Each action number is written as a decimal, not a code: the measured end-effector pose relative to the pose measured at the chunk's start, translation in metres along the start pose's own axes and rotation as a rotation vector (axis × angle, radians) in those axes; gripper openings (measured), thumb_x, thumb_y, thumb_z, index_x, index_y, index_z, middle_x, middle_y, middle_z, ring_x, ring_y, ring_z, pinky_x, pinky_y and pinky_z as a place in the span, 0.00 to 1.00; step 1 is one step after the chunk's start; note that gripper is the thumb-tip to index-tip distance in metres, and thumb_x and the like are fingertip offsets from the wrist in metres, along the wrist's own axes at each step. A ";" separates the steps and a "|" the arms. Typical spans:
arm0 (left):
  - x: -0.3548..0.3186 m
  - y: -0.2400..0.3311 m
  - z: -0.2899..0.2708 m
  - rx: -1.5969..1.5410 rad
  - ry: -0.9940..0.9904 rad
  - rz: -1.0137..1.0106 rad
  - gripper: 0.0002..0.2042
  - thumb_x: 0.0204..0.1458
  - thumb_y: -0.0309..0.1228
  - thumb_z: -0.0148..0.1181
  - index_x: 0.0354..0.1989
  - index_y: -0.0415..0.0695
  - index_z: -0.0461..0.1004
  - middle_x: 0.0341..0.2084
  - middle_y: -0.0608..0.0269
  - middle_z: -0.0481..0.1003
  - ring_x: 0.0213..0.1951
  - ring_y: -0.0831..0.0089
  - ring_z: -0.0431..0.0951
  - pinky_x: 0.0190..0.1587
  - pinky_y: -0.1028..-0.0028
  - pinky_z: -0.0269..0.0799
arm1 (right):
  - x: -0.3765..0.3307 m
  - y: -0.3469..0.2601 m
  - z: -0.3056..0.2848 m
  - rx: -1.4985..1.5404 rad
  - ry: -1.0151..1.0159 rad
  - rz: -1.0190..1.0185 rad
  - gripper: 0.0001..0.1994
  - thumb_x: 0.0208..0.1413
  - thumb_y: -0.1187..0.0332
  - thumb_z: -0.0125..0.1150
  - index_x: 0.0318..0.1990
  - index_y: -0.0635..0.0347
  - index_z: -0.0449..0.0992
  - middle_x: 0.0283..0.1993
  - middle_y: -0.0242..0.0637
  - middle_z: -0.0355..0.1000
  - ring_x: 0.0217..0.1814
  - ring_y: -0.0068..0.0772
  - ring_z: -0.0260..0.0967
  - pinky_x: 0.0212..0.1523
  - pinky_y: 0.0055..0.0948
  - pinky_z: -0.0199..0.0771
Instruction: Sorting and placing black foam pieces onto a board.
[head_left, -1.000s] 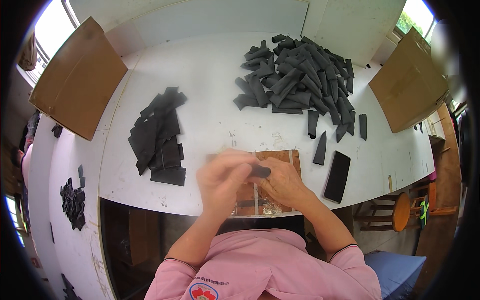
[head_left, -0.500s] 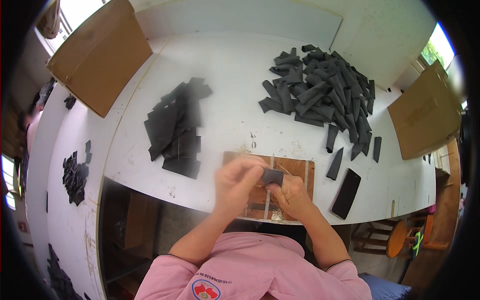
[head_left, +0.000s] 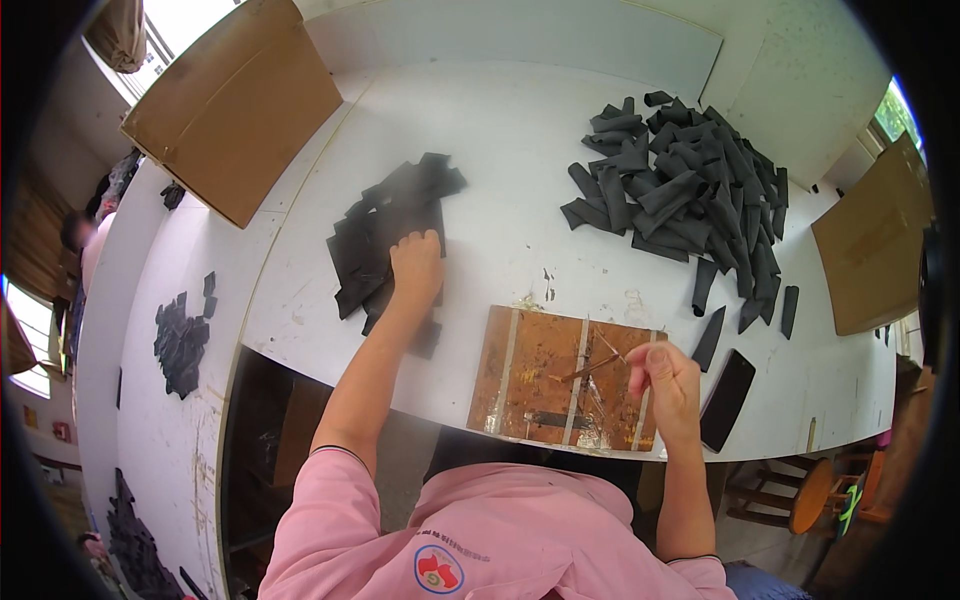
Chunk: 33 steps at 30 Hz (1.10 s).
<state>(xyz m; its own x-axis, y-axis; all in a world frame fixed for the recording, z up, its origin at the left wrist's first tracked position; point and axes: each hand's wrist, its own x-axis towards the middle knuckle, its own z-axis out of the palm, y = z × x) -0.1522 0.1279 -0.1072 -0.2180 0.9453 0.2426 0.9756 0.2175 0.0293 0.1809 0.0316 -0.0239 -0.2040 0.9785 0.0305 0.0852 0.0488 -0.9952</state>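
Observation:
My left hand (head_left: 416,264) is on a pile of flat black pieces (head_left: 365,235), fingers bent and drawn together on one piece; the tips are partly hidden. Over the right edge of a brown board (head_left: 488,375), my right hand (head_left: 668,385) is closed in a pinch on a thin brown stick (head_left: 590,370). Pale strips cross the board, and a small black strip (head_left: 558,420) lies near its front edge. Beyond the board to the right is a large heap of rolled black tubes (head_left: 690,180).
A black phone (head_left: 728,400) lies right of the board. Cardboard boxes stand at the far left (head_left: 240,110) and right (head_left: 870,240). More black pieces (head_left: 182,345) rest on the left side table. A wooden stool (head_left: 808,497) stands below the table's right edge.
My hands have parted. The left has gone from the board to the flat pieces; the right has moved right. The small dark rolled piece between them is no longer in my hands.

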 end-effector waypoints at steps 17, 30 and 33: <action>-0.033 0.013 -0.021 -0.375 0.246 0.151 0.02 0.39 0.20 0.52 0.23 0.39 0.68 0.22 0.54 0.69 0.27 0.57 0.71 0.30 0.65 0.67 | -0.032 0.007 0.044 -0.182 -0.186 0.146 0.12 0.54 0.66 0.49 0.28 0.67 0.71 0.19 0.36 0.67 0.20 0.22 0.64 0.22 0.21 0.63; -0.110 0.015 -0.017 -0.180 0.220 -0.020 0.20 0.35 0.21 0.55 0.42 0.39 0.67 0.41 0.51 0.64 0.46 0.54 0.62 0.46 0.64 0.58 | -0.039 0.012 0.060 -0.366 -0.314 0.065 0.09 0.51 0.68 0.51 0.28 0.67 0.71 0.24 0.46 0.69 0.26 0.42 0.68 0.28 0.31 0.66; -0.095 -0.005 -0.002 -0.056 0.088 -0.003 0.14 0.39 0.19 0.52 0.38 0.40 0.69 0.36 0.55 0.68 0.41 0.58 0.67 0.41 0.66 0.62 | -0.044 0.013 0.063 -0.353 -0.333 0.043 0.09 0.51 0.68 0.51 0.28 0.67 0.71 0.25 0.46 0.69 0.27 0.43 0.68 0.28 0.31 0.66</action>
<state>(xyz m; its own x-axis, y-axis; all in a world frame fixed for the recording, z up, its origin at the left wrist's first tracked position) -0.1361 0.0363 -0.1287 -0.2200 0.9192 0.3265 0.9754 0.2037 0.0840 0.1290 -0.0232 -0.0437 -0.4887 0.8668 -0.0992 0.4144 0.1306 -0.9007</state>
